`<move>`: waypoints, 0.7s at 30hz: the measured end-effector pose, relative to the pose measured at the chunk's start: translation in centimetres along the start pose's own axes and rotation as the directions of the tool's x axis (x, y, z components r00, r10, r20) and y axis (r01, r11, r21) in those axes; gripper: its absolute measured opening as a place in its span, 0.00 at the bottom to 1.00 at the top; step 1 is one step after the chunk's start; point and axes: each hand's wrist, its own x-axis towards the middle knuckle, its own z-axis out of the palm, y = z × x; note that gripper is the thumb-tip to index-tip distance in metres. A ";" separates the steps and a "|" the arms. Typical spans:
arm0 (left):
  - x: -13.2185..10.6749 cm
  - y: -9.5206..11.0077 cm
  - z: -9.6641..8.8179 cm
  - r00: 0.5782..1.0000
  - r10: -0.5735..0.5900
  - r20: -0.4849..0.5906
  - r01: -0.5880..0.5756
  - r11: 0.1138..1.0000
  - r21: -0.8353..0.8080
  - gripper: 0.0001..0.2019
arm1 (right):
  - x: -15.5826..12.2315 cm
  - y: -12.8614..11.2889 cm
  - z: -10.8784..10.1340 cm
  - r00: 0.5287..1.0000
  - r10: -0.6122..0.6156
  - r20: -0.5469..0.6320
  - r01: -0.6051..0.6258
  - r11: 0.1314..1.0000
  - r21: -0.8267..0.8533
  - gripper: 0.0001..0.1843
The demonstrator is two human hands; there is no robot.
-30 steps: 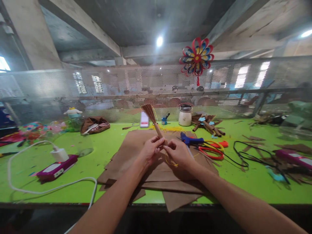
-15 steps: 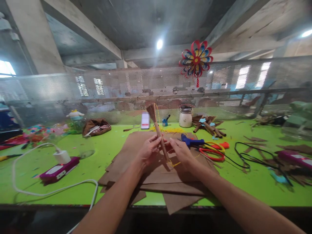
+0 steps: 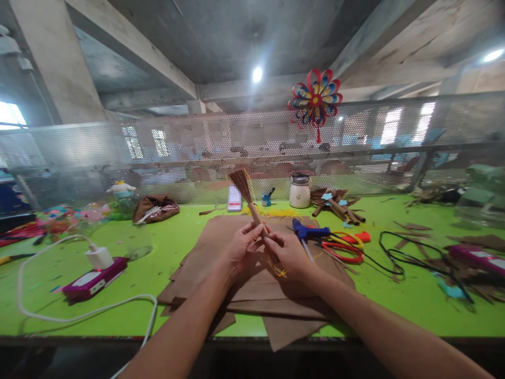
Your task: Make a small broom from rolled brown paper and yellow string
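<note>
Between my hands is a small brown paper broom (image 3: pixel 241 185), tilted with its fringed end up and to the left. My left hand (image 3: pixel 241 250) grips the middle of its rolled handle. Lower on the handle, my right hand (image 3: pixel 290 252) closes around it with thumb and fingers. A thin yellow string (image 3: pixel 281 272) hangs from the lower end, and more of it runs beside the fringe. Beneath my hands lies a stack of brown paper sheets (image 3: pixel 213 237). Just right of my right hand rests a blue glue gun (image 3: pixel 310 230).
Scissors (image 3: pixel 343 252) with red and yellow handles and a black cable (image 3: pixel 394 252) lie to the right. Rolled paper pieces (image 3: pixel 341 208), a lidded jar (image 3: pixel 300 192) and a phone (image 3: pixel 234 199) stand farther back. At left are a purple power strip (image 3: pixel 94 279) and white cord (image 3: pixel 79 318).
The broom has tilted further left at its fringed end. My right hand has moved left and now holds the lower handle, where before its fingers were beside it.
</note>
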 end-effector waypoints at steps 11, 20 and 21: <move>0.2 -0.3 -0.4 0.999 0.002 -0.048 -0.003 1.000 -0.007 0.10 | -0.1 1.2 0.9 0.999 -0.019 0.048 0.021 0.999 -0.034 0.16; 0.4 -0.6 -0.3 0.984 0.004 -0.178 -0.013 0.999 -0.046 0.11 | 0.5 1.6 0.3 0.977 0.210 -0.029 -0.186 0.914 0.360 0.16; 0.6 -0.7 -0.5 0.967 0.000 -0.256 -0.007 1.000 -0.028 0.12 | 0.6 1.7 0.1 0.971 0.232 -0.064 -0.192 0.906 0.377 0.16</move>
